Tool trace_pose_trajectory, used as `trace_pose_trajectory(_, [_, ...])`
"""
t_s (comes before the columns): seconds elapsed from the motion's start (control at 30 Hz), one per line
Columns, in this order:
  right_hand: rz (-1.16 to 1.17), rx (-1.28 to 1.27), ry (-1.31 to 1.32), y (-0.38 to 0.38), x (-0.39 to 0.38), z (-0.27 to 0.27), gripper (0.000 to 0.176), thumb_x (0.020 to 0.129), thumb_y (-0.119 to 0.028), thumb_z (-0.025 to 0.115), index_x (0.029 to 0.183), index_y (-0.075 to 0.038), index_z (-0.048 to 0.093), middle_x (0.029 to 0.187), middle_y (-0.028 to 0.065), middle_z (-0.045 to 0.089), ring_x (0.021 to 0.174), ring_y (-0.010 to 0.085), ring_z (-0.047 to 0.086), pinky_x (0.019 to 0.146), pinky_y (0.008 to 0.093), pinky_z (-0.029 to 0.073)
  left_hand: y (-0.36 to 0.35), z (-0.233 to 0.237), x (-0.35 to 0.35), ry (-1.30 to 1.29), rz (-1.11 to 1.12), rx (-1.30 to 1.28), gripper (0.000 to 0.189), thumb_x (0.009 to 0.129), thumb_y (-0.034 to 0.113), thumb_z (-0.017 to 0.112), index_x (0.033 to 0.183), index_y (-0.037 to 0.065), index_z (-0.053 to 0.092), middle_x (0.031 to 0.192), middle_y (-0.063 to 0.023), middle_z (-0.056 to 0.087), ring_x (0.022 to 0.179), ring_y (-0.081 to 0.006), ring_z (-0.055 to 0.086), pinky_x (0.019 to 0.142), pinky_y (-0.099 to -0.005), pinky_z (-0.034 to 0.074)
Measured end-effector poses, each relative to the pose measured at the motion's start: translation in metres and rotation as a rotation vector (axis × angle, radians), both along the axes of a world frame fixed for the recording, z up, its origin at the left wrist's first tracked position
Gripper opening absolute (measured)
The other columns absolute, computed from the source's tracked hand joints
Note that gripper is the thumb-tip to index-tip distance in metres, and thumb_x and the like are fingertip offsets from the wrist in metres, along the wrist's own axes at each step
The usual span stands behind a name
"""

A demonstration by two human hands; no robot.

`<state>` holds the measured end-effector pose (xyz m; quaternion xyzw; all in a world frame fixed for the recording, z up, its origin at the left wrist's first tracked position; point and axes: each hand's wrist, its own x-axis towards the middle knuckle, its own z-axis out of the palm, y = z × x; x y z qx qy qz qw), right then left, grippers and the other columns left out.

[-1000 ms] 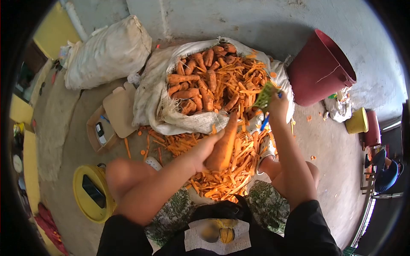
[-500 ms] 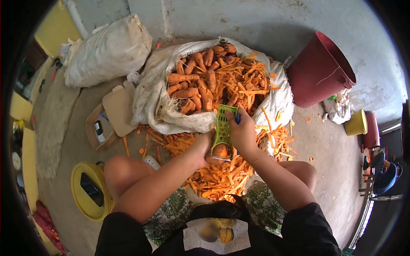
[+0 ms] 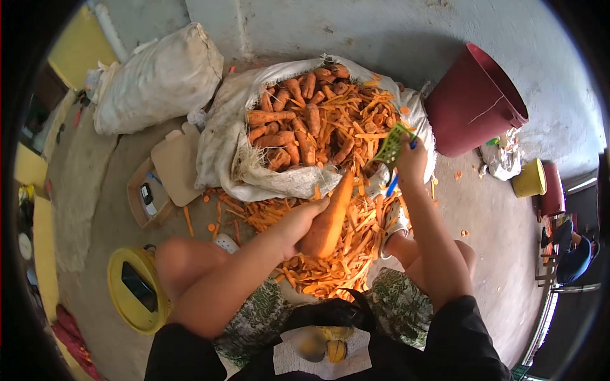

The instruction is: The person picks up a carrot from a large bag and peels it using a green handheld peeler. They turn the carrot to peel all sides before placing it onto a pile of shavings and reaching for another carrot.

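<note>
A large, partly peeled carrot points away from me, its thick end toward me, with my left hand wrapped around its side. To the right, my right hand grips a green peeler with a perforated body and some blue at the handle. The peeler is apart from the carrot, over the front right of the open sack. Below both hands lies a heap of orange peelings, between my feet. Unpeeled carrots and more peelings fill the white woven sack in front of me.
A stuffed white sack leans at the back left near an open cardboard box. A phone rests on a yellow lidded bucket at my left. A cracked maroon bin tilts by the wall; a small yellow bucket stands farther right.
My right hand has moved the peeler off the carrot, to the right and away from me. The carrot, now more visible in my left hand, points forward.
</note>
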<state>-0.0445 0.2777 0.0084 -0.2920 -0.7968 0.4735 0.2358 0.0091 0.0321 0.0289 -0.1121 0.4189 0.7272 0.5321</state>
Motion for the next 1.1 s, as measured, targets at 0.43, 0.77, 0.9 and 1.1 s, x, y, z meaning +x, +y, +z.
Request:
trace_pose_trajectory(0.43, [0.448,-0.147,-0.014,-0.11,0.055,0.036,0.025,0.087,-0.022,0.051,0.077,0.001,0.048,0.055,0.0052,0.045,0.05,0.0101,0.042,0.046,0.0291,0.034,0.014,-0.017,-0.008,-0.16,0.247,0.071,0.031,0.092,0.025,0.03,0.105,0.004,0.048,0.09,-0.0089,0.058,0.079,-0.0196,0.061,0.067,-0.0375,0.053])
trace_pose_trajectory(0.77, [0.029,0.306,-0.009,-0.023,0.008,0.001,0.021,0.087,-0.02,0.049,0.078,0.0,0.05,0.061,0.0162,0.055,0.053,0.0285,0.053,0.051,0.0379,0.04,0.005,0.0,0.018,-0.016,-0.163,-0.059,0.037,0.093,0.032,0.03,0.107,0.001,0.046,0.085,-0.012,0.06,0.068,-0.021,0.061,0.062,-0.0327,0.052])
trace_pose_trajectory(0.9, [-0.117,0.182,-0.073,0.012,0.004,0.01,0.024,0.089,-0.02,0.047,0.08,0.001,0.051,0.056,0.0109,0.05,0.047,0.0183,0.046,0.048,0.0331,0.039,-0.003,0.026,0.011,-0.003,-0.029,-0.008,0.04,0.092,0.035,0.034,0.109,0.001,0.046,0.09,-0.0121,0.059,0.075,-0.0202,0.061,0.062,-0.0326,0.051])
trace_pose_trajectory(1.1, [0.25,-0.285,-0.001,-0.075,0.033,0.044,0.024,0.089,-0.024,0.048,0.082,-0.001,0.051,0.06,0.0023,0.049,0.051,0.0094,0.044,0.047,0.0275,0.036,0.004,0.0,-0.006,-0.053,0.112,-0.033,0.037,0.091,0.034,0.038,0.11,0.004,0.047,0.092,-0.008,0.058,0.083,-0.0196,0.061,0.068,-0.038,0.052])
